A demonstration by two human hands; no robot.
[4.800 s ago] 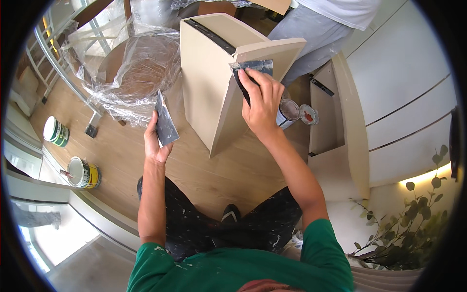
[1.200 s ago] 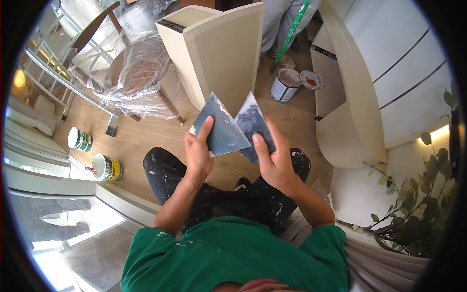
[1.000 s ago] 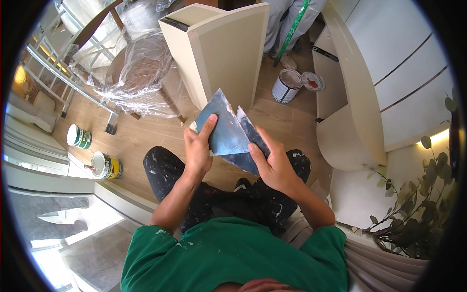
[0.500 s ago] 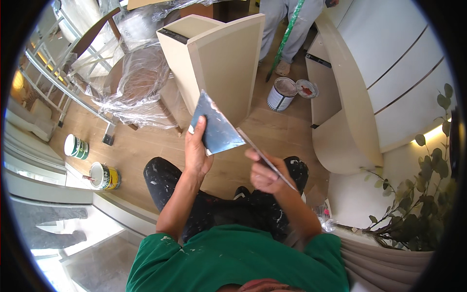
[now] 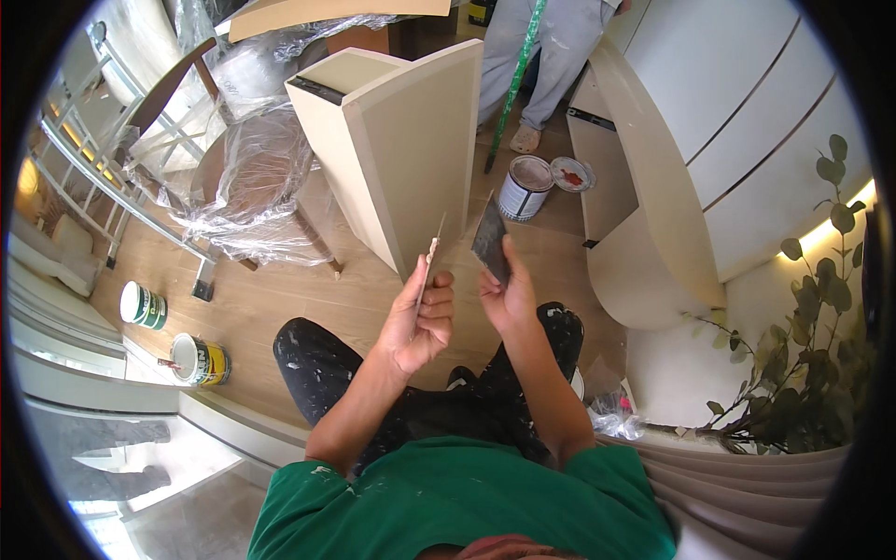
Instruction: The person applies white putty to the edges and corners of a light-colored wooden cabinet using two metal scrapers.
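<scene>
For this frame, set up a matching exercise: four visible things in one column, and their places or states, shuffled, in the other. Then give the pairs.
Things:
1. left hand
2. right hand
3. open paint can
4. chair

Places or states:
A. wrapped in clear plastic sheeting
B. holds a thin blade seen edge-on
C. stands on the floor beside its lid, near another person's feet
D. holds a dark flat blade with its face toward the camera

Pairs: 1-B, 2-D, 3-C, 4-A

Wooden floor (image 5: 280,299) — white curved cabinets (image 5: 747,121)
</scene>
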